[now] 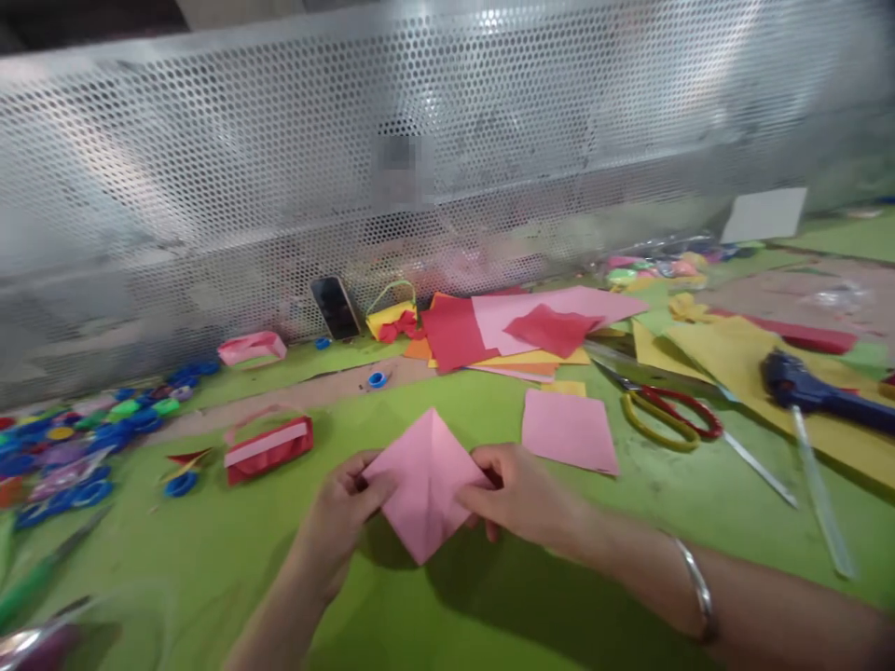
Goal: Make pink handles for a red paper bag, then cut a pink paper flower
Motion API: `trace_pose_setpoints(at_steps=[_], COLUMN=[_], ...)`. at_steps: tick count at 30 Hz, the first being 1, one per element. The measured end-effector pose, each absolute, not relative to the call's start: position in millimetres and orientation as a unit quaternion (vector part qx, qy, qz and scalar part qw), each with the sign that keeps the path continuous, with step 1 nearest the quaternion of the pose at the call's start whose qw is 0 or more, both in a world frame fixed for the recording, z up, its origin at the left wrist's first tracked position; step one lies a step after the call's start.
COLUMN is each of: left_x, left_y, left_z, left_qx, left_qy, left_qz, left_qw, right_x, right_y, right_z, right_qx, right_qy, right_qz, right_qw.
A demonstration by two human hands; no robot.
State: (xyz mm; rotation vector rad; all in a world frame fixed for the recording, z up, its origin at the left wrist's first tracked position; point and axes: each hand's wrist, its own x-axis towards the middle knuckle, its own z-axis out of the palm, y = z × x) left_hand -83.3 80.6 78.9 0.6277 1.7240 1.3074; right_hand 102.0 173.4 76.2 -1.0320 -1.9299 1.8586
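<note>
A pink square of paper (428, 485), turned like a diamond and creased down its middle, is held up just above the green table. My left hand (348, 508) pinches its left corner between thumb and fingers. At the right corner, my right hand (514, 489) grips it the same way, thumb on the front and fingers behind. Another pink paper square (570, 431) lies flat beyond my right hand, partly over a yellow piece. To the left of my left hand rests a small red paper bag (269, 451) with a pink band and handle.
Scissors (661, 417) and a blue glue gun (825, 391) lie at right near yellow sheets (741, 349). Stacked red and pink sheets (454, 331) are at the back. A phone (336, 308) leans on the perforated metal panel (280, 186). Colourful caps (90, 438) pile up at left.
</note>
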Motion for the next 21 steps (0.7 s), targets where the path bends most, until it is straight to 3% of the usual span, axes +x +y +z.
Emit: trace_pose_setpoints(at_steps=[7,11,17,21], left_x=[-59.2,-50.0,-50.7,-51.6], left_y=[74.2,74.7,76.1,76.9], left_z=[87.4,87.9,85.5,87.2], left_qx=[0.345,0.362,0.339,0.34], left_qy=[0.588,0.64,0.652,0.635], left_qz=[0.574,0.509,0.51,0.503], left_qw=[0.454,0.447,0.447,0.477], right_x=[100.9,99.9,100.0,101.3], right_y=[173.5,172.3,169.1,172.0], right_z=[70.7,67.1,62.2,62.3], right_qx=[-0.316,-0.29,-0.274,-0.294], right_qy=[-0.667,-0.668,-0.68,-0.689], right_qz=[0.657,0.669,0.671,0.647], right_qw=[0.153,0.15,0.114,0.144])
